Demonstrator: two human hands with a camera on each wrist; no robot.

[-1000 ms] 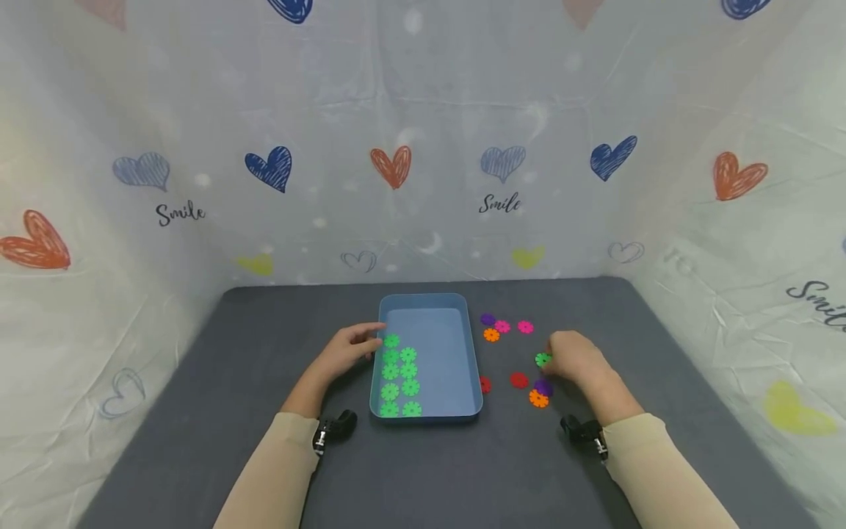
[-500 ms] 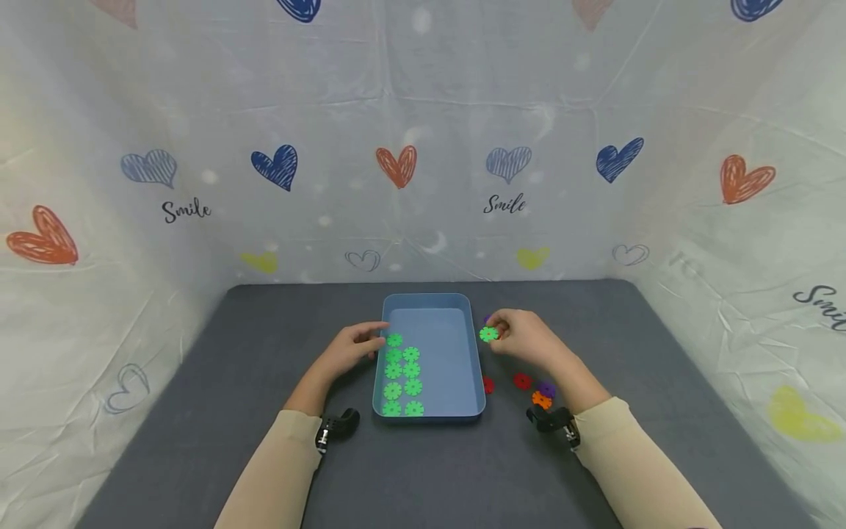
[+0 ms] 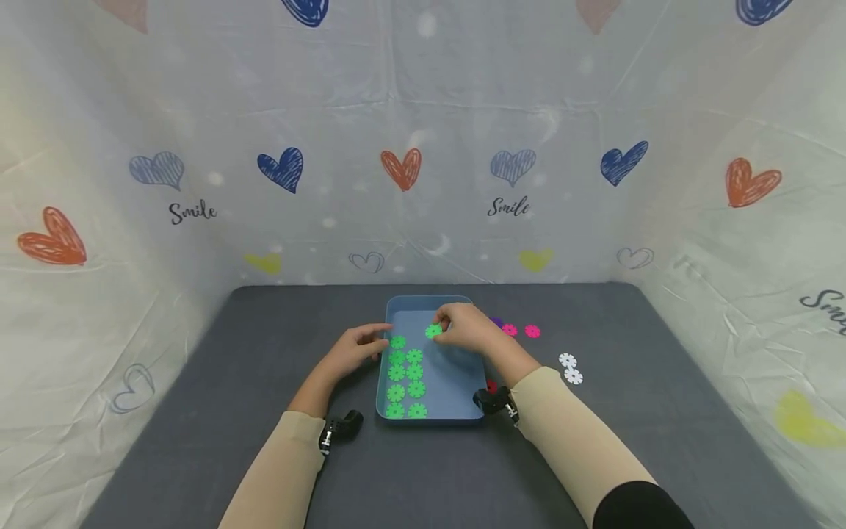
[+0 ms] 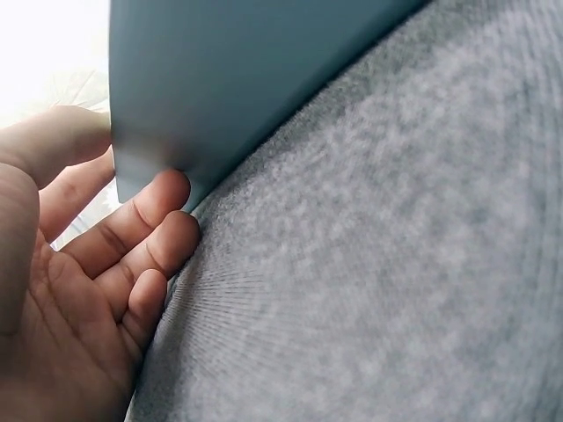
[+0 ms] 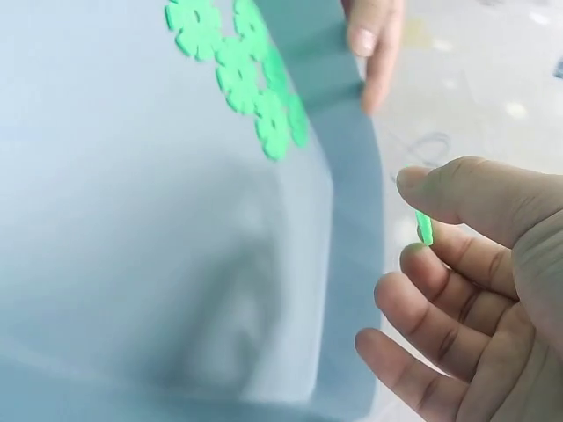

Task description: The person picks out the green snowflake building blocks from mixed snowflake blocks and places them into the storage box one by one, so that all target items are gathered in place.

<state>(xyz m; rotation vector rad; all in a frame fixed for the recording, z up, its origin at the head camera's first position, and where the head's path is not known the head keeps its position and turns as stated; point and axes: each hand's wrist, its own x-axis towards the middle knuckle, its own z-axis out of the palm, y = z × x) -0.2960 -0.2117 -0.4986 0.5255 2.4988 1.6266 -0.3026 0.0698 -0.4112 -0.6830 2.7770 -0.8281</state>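
Note:
A blue tray (image 3: 456,375) sits mid-table on the grey mat, with several green gear discs (image 3: 405,375) in two columns along its left side. My right hand (image 3: 444,327) hovers over the tray's far part and pinches one green disc (image 3: 433,331) between thumb and fingers. In the right wrist view that disc (image 5: 425,229) shows edge-on under the thumb, above the tray floor (image 5: 132,220). My left hand (image 3: 373,339) rests against the tray's left rim, with its fingers (image 4: 149,237) touching the outer wall (image 4: 237,70) and holding nothing.
Right of the tray lie loose discs: purple (image 3: 496,322), two pink (image 3: 532,331), two white (image 3: 568,361), and a red one (image 3: 491,386) beside my right wrist. Heart-printed sheets wall in the mat (image 3: 264,353) on three sides.
My right hand picked up a green disc from the mat on the right and carried it left, over the tray. The left hand has stayed at the rim.

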